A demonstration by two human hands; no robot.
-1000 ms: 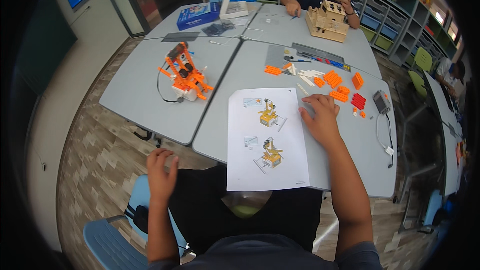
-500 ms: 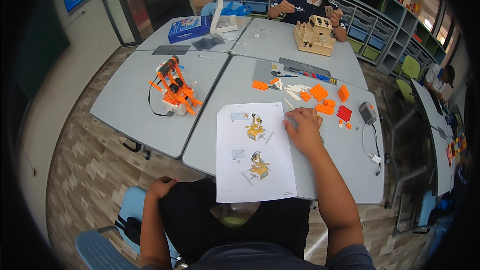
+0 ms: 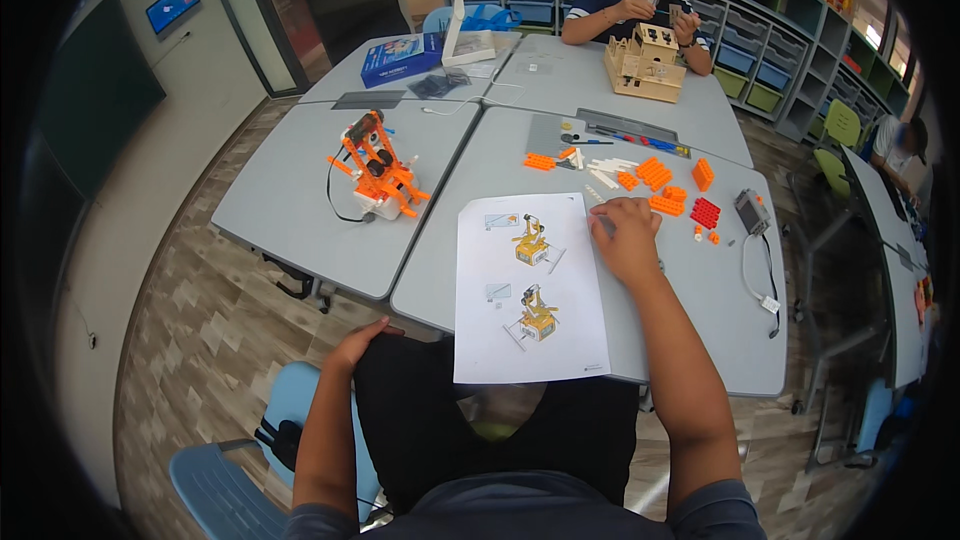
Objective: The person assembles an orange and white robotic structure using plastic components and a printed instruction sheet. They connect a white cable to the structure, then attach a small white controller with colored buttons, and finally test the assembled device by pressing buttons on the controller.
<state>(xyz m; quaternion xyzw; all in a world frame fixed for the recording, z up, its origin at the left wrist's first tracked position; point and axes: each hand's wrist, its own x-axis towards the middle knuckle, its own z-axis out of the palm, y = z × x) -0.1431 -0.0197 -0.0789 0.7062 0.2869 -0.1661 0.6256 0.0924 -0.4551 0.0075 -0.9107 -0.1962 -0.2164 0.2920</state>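
Printed sheet (image 3: pixel 475 285) on grey table (image 3: pixel 715 315), wood-patterned floor (image 3: pixel 215 320) below; hands (image 3: pixel 628 237) (image 3: pixel 362 344) rest relaxed, empty

MARKINGS | printed sheet (image 3: pixel 530 275), across near edge of table (image 3: pixel 700 315): carries fine print (image 3: pixel 595 369) at lower right corner, too small to read | blue box (image 3: pixel 402 60), far left corner of rear table (image 3: pixel 338 80): shows pale lettering, illegible | wall screen (image 3: pixel 174 8): shows pale symbol, unclear

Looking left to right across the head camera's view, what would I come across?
Wall screen → orange model → printed sheet → the person's right hand → red bricks → grey box with a cable.
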